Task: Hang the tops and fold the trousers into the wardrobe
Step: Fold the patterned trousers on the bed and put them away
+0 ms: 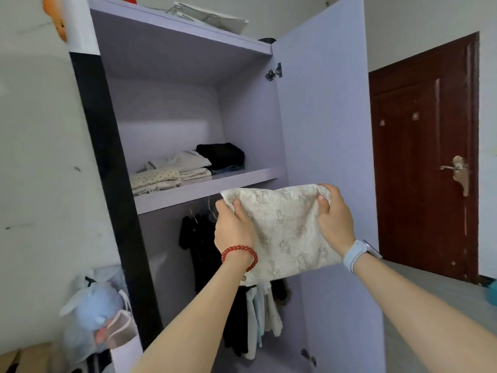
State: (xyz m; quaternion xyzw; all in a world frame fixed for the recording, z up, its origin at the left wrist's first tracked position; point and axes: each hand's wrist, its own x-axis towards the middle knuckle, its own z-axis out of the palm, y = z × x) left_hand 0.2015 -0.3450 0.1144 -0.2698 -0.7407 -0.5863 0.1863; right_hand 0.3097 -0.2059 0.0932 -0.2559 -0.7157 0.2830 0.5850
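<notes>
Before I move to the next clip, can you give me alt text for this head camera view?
Both hands, left and right, hold a folded cream patterned garment up in front of an open lilac wardrobe, just below its shelf of folded clothes. Dark and pale tops hang underneath; a brown door stands at right.

A dark red door (425, 157) stands shut off to the right, its metal handle (457, 172) worn. Down at the lower left a pale blue plush toy (91, 305) slumps beside a white bag (122, 327). An orange object (57, 17) hangs high on the wall.
</notes>
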